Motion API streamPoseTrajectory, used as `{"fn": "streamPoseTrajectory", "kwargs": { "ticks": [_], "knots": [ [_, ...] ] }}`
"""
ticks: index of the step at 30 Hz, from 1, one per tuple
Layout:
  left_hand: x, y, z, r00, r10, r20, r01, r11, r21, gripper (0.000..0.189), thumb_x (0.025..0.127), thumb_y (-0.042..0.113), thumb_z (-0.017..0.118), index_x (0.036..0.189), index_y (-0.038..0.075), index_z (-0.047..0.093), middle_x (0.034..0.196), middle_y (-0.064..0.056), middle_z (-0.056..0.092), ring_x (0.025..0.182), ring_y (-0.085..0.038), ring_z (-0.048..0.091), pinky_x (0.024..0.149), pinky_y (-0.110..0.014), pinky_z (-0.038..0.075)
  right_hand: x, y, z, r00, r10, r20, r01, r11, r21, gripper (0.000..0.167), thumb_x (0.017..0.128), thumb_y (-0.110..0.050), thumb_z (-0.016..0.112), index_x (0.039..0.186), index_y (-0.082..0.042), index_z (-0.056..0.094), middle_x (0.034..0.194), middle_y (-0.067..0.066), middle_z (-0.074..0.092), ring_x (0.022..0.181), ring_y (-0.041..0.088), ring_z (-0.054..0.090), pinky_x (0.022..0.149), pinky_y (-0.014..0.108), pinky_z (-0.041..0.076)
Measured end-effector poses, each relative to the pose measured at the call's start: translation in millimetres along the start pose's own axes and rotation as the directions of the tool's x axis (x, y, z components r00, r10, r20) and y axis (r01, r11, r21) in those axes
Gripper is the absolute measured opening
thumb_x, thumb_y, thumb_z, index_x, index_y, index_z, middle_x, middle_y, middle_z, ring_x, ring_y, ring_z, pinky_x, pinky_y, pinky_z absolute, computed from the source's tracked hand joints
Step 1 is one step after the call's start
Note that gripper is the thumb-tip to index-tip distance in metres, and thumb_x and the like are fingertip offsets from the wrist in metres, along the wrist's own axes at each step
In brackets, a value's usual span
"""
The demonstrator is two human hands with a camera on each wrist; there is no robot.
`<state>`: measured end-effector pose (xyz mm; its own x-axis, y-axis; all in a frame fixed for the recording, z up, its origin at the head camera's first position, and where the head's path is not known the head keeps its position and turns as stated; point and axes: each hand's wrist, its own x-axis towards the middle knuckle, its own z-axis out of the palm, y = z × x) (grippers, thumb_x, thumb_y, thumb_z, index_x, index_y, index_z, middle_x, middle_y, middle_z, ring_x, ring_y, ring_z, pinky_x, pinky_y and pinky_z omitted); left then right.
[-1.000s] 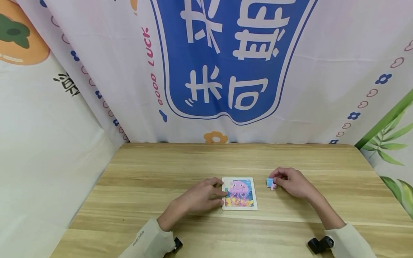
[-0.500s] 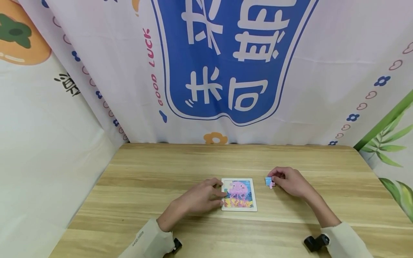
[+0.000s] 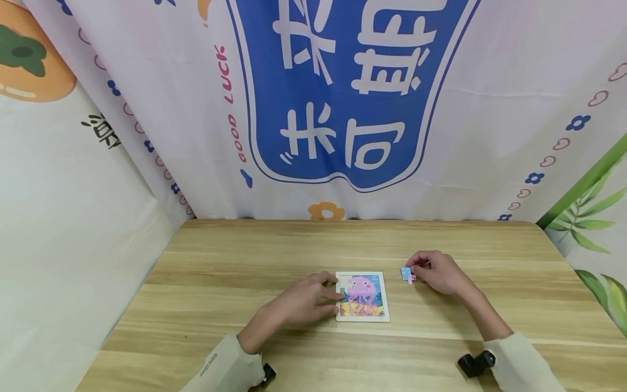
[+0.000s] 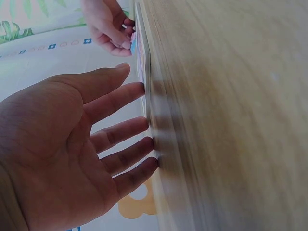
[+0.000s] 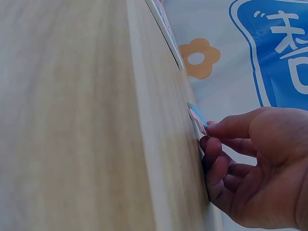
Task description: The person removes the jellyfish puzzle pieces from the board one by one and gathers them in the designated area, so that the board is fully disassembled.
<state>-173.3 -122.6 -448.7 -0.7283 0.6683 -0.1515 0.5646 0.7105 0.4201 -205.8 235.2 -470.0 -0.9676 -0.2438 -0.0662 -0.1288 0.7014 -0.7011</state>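
Piece [image 3: 406, 273] pinched by right hand [image 3: 441, 274]; pink tab [image 3: 410, 281] nearward, long axis unclear. Frame [image 3: 362, 319] holds jellyfish puzzle [image 3: 363, 291]; left hand [image 3: 306, 299], fingers spread, at rim.

Both long sleeves are a pale cream colour, the left sleeve [image 3: 230, 362] has some tiny dark lettering [image 3: 208, 365], and a chunky black wrist camera [image 3: 474, 364] pokes out by the right sleeve's [image 3: 520, 362] cuff.

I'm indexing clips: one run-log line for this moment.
left hand: fingers at puzzle board | right hand: pinches puzzle piece | puzzle board: on table, pale gap upper left
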Motion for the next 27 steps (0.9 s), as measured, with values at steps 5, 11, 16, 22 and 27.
{"fn": "streamPoseTrajectory", "kwargs": {
  "ticks": [5, 11, 16, 22, 27],
  "knots": [
    [-0.2, -0.4, 1.1, 1.0, 0.003, 0.002, -0.003, 1.0, -0.005, 0.034, 0.106, 0.033, 0.07, 0.138, 0.02, 0.075, 0.161, -0.006, 0.054, 0.148, -0.027, 0.053, 0.119, -0.047, 0.05, 2.3, 1.4, 1.7, 1.0, 0.01, 0.003, -0.01, 1.0, 0.0, 0.015, 0.105, -0.01, 0.063, 0.109, -0.007, 0.077, 0.1, 0.006, 0.075, 0.087, 0.018, 0.059, 0.075, 0.03, 0.049],
    [0.3, 0.4, 0.3, 1.0, 0.001, -0.003, -0.001, 1.0, -0.012, 0.035, 0.106, 0.033, 0.071, 0.137, 0.019, 0.075, 0.161, -0.008, 0.053, 0.148, -0.029, 0.053, 0.12, -0.048, 0.05, 3.0, 2.0, 1.6, 1.0, 0.015, 0.002, -0.015, 1.0, 0.006, 0.016, 0.105, -0.011, 0.063, 0.112, -0.006, 0.076, 0.101, 0.006, 0.074, 0.086, 0.019, 0.058, 0.073, 0.029, 0.048],
    [0.0, 0.6, 1.4, 1.0, -0.003, -0.001, 0.003, 1.0, -0.015, 0.035, 0.105, 0.033, 0.071, 0.137, 0.019, 0.074, 0.162, -0.008, 0.053, 0.149, -0.03, 0.052, 0.121, -0.048, 0.049, 2.2, 1.1, 2.2, 1.0, 0.02, 0.009, -0.021, 1.0, 0.016, 0.017, 0.106, -0.012, 0.063, 0.114, -0.005, 0.076, 0.102, 0.007, 0.074, 0.085, 0.019, 0.058, 0.07, 0.027, 0.048],
    [0.7, 0.5, 1.5, 1.0, -0.006, 0.007, 0.006, 1.0, -0.012, 0.036, 0.107, 0.033, 0.069, 0.139, 0.018, 0.073, 0.163, -0.009, 0.051, 0.15, -0.029, 0.051, 0.121, -0.047, 0.048, 3.1, 0.9, 2.9, 1.0, 0.014, 0.002, -0.014, 1.0, 0.005, 0.017, 0.104, -0.013, 0.065, 0.114, -0.004, 0.075, 0.105, 0.009, 0.074, 0.087, 0.019, 0.059, 0.074, 0.03, 0.049],
    [1.9, 0.7, -0.4, 1.0, 0.006, 0.001, -0.006, 1.0, -0.009, 0.036, 0.107, 0.032, 0.069, 0.139, 0.016, 0.074, 0.162, -0.011, 0.052, 0.15, -0.03, 0.051, 0.121, -0.048, 0.049, 4.1, -3.0, 2.8, 1.0, 0.005, -0.002, -0.005, 1.0, 0.0, 0.018, 0.104, -0.014, 0.065, 0.115, -0.004, 0.075, 0.105, 0.009, 0.074, 0.086, 0.018, 0.06, 0.076, 0.031, 0.05]
  ]
}}
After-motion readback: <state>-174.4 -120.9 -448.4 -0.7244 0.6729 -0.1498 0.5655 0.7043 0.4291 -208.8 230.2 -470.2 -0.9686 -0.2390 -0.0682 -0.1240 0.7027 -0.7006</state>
